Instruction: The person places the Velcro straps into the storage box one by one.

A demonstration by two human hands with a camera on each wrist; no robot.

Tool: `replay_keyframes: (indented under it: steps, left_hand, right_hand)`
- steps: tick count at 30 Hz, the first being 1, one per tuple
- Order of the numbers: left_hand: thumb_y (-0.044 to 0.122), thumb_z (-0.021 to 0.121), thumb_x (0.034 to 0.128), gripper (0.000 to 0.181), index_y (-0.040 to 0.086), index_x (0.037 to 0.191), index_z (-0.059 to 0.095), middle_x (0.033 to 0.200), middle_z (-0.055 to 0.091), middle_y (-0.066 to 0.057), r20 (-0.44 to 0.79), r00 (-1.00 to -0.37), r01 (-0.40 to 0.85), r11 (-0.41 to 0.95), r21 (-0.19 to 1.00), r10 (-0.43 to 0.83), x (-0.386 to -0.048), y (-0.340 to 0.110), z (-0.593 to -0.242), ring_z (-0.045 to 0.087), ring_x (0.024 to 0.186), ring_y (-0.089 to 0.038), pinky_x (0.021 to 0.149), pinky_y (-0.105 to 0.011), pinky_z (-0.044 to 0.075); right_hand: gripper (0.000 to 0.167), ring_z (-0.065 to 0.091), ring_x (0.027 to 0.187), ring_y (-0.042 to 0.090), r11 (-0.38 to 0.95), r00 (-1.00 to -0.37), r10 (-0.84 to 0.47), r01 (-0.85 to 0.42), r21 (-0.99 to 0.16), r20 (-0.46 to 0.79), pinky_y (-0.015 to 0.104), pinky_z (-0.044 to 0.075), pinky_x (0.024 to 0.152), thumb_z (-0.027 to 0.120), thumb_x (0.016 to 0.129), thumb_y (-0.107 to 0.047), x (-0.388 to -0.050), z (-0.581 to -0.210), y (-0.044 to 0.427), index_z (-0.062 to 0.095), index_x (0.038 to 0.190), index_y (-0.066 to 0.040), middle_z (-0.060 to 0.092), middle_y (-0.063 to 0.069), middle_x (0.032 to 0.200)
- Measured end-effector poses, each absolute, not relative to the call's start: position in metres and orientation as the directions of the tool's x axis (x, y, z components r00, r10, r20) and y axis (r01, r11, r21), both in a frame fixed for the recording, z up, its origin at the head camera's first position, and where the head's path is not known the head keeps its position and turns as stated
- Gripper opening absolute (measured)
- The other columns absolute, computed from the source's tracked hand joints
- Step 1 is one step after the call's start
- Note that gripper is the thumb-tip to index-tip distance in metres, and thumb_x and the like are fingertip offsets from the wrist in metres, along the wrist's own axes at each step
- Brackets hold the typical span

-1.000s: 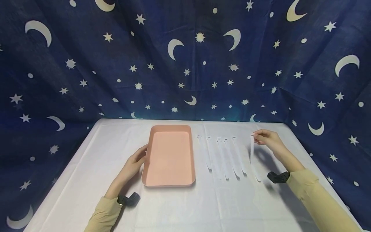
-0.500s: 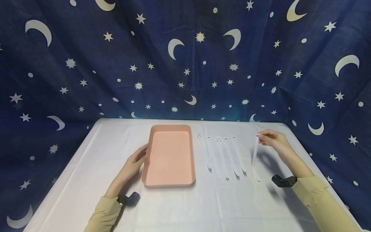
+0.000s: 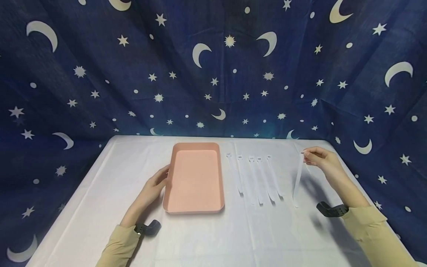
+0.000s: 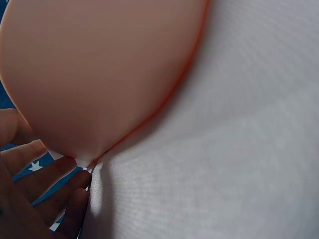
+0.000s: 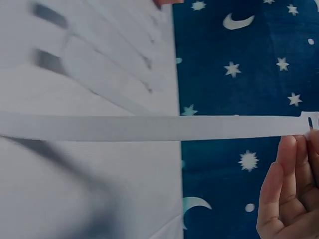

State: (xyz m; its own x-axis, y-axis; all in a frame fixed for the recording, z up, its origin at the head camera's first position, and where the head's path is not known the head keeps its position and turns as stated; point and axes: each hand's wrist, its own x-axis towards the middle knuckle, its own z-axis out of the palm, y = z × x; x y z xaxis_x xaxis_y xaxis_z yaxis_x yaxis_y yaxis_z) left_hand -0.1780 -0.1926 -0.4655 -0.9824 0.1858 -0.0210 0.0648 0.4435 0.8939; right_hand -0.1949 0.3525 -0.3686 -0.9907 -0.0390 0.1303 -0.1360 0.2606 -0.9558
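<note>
The right hand [image 3: 321,160] pinches the slotted upper end of a white strap [image 3: 298,178], whose lower end hangs down to the cloth. In the right wrist view the strap [image 5: 149,128] stretches flat and straight from the fingertips of the right hand [image 5: 291,189]. At the left wall of a pink tray [image 3: 197,178], the left hand [image 3: 154,191] rests its fingers, loosely spread, against the outside. The left wrist view has the fingertips of the left hand [image 4: 45,191] touching the tray's side [image 4: 99,74].
Several white straps [image 3: 254,181] lie side by side, slotted ends away, between the tray and the right hand. A white cloth [image 3: 207,241] covers the table. Behind its far edge hangs a blue curtain [image 3: 186,85] with moons and stars.
The right hand has shifted to the right, drawing the strap's upper end along, so the strap now leans the other way. The left hand and tray have stayed in place.
</note>
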Motion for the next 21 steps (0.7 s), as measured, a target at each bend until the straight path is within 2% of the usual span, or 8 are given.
replay_keyframes:
  steps: [6, 10, 14, 21]
  left_hand:
    - [0.022, 0.044, 0.1028, 0.053, 0.011, 0.152, 0.027, 0.156, 0.031, -0.018, -0.053, -0.982, 0.034, 0.444, 0.895, 0.183, -0.172, -0.188, -0.451, 0.031, 0.143, -0.041, 0.116, -0.059, 0.027]
    - [0.027, 0.045, 0.1024, 0.053, 0.017, 0.152, 0.029, 0.156, 0.032, -0.014, -0.027, -0.983, 0.056, 0.443, 0.895, 0.180, -0.178, -0.193, -0.467, 0.032, 0.143, -0.039, 0.117, -0.059, 0.027]
    - [0.027, 0.045, 0.1024, 0.052, 0.016, 0.151, 0.029, 0.155, 0.033, -0.015, -0.007, -0.983, 0.078, 0.444, 0.892, 0.185, -0.180, -0.195, -0.469, 0.034, 0.142, -0.039, 0.117, -0.058, 0.027]
    - [0.026, 0.045, 0.1026, 0.052, 0.016, 0.151, 0.029, 0.155, 0.034, -0.015, -0.009, -0.982, 0.076, 0.442, 0.894, 0.188, -0.180, -0.195, -0.469, 0.034, 0.142, -0.039, 0.117, -0.057, 0.027]
  right_hand:
    - [0.011, 0.066, 0.074, 0.001, 0.184, -0.987, -0.043, -0.162, -0.970, 0.156, 0.012, 0.055, 0.069, 0.060, 0.095, -0.008, -0.193, -0.353, 0.350, 0.069, 0.096, -0.015, 0.070, -0.014, 0.085]
    - [0.011, 0.066, 0.075, 0.002, 0.156, -0.987, -0.053, -0.159, -0.975, 0.152, 0.012, 0.055, 0.069, 0.060, 0.095, -0.007, -0.192, -0.345, 0.346, 0.068, 0.098, -0.014, 0.070, -0.012, 0.086]
    - [0.009, 0.065, 0.075, 0.003, 0.147, -0.987, -0.059, -0.156, -0.977, 0.149, 0.013, 0.055, 0.070, 0.061, 0.094, -0.009, -0.192, -0.337, 0.336, 0.068, 0.098, -0.012, 0.070, -0.010, 0.086]
    - [0.009, 0.066, 0.073, 0.005, 0.048, -0.980, -0.095, -0.179, -0.983, 0.174, 0.015, 0.056, 0.069, 0.060, 0.094, -0.007, -0.192, -0.326, 0.309, 0.068, 0.096, -0.011, 0.070, -0.007, 0.082]
